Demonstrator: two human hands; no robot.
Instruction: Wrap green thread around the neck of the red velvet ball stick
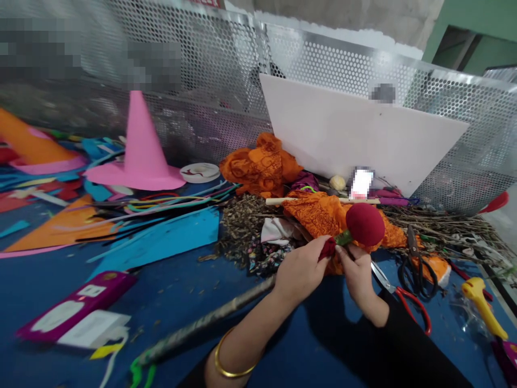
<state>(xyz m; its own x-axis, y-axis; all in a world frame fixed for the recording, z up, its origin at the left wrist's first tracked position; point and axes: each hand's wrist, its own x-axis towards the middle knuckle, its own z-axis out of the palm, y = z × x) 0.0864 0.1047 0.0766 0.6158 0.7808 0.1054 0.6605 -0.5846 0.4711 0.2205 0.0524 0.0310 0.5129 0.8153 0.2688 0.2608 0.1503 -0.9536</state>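
Observation:
A round red cloth-covered ball (365, 224) has a green band (344, 237) around its neck, with gathered dark red cloth (327, 249) behind the band. My left hand (301, 274) is closed on that gathered cloth. At the green band, my right hand (357, 272) pinches the neck, thumb and fingers together. A wrapped grey-green stick (210, 319) lies on the table and runs up under my left hand; whether it joins the ball is hidden. Orange patterned cloth (319, 213) lies just behind my hands. Red-handled scissors (399, 293) lie beside my right wrist.
Black scissors (418, 269) and a yellow-handled tool (484, 307) lie at right. Dry twigs (448, 226) and a lit phone (362, 183) are behind. A white board (355, 129) leans on the mesh partition. Left are a pink cone hat (139, 140), blue sheet (173, 237) and purple box (81, 299).

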